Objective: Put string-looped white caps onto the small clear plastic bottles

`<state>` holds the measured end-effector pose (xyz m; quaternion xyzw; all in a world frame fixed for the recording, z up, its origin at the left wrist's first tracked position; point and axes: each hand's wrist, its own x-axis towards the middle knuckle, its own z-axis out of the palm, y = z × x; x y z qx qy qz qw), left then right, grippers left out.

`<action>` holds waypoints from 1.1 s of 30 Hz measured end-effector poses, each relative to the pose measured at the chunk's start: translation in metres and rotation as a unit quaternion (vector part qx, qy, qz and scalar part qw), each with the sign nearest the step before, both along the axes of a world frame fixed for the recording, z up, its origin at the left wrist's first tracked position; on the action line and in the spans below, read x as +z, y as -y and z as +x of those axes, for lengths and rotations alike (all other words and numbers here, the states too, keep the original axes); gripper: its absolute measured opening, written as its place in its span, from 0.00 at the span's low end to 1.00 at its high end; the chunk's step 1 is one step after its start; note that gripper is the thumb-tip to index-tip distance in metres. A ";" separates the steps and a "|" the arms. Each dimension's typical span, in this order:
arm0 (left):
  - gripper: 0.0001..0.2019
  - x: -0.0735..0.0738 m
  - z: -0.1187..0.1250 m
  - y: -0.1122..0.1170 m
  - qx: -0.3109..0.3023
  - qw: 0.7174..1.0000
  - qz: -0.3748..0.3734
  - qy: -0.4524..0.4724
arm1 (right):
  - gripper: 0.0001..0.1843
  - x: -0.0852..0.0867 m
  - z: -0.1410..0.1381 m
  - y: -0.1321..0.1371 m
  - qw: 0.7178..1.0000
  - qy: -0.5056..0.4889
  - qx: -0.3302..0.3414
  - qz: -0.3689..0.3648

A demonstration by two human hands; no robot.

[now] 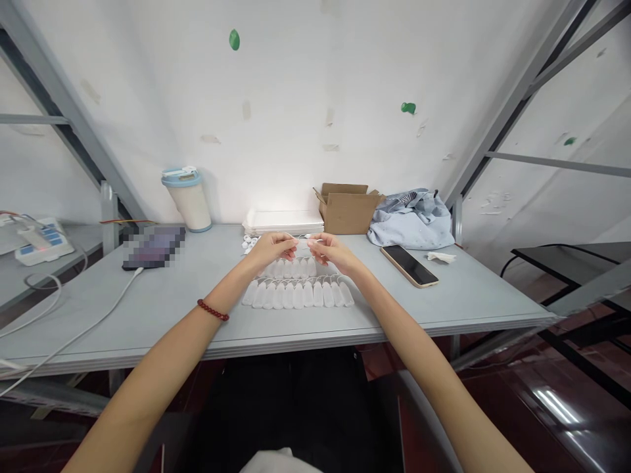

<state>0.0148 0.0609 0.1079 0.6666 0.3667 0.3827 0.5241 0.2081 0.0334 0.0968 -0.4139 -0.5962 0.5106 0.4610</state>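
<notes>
My left hand (271,251) and my right hand (336,252) are raised close together above the middle of the table, fingertips pinched. Between them runs a thin white cord (302,237), an end of it at each hand. The small white bit at my right fingertips is too small to make out. Below my hands lies a front row of white, round-ended, tag-like pieces (298,295) with thin loops at their tops. Behind it is a second row of the same pieces (290,268), partly hidden by my hands. Small white parts (248,244) are heaped beyond my left hand.
A stack of white trays (283,221), an open cardboard box (348,211) and a bundled blue cloth (414,220) stand along the wall. A phone (409,265) and a crumpled tissue (441,257) lie right. Left are a tumbler (188,200) and a blurred-out device (154,247) with a cable.
</notes>
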 end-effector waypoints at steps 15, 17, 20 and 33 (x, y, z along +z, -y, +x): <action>0.21 -0.004 0.001 -0.003 0.009 0.998 0.065 0.006 | 0.26 -0.003 0.001 -0.003 0.999 0.004 -0.016 0.030; 0.22 -0.004 0.001 -0.003 0.003 1.000 0.025 0.003 | 0.26 -0.005 0.001 -0.005 0.999 -0.009 -0.023 0.038; 0.25 -0.005 0.001 -0.003 -0.002 1.000 -0.014 -0.009 | 0.26 -0.006 0.001 -0.006 0.998 -0.021 -0.032 0.043; 0.21 -0.005 0.000 -0.002 -0.024 0.996 0.075 -0.033 | 0.24 -0.005 0.006 -0.007 0.998 -0.018 -0.029 0.050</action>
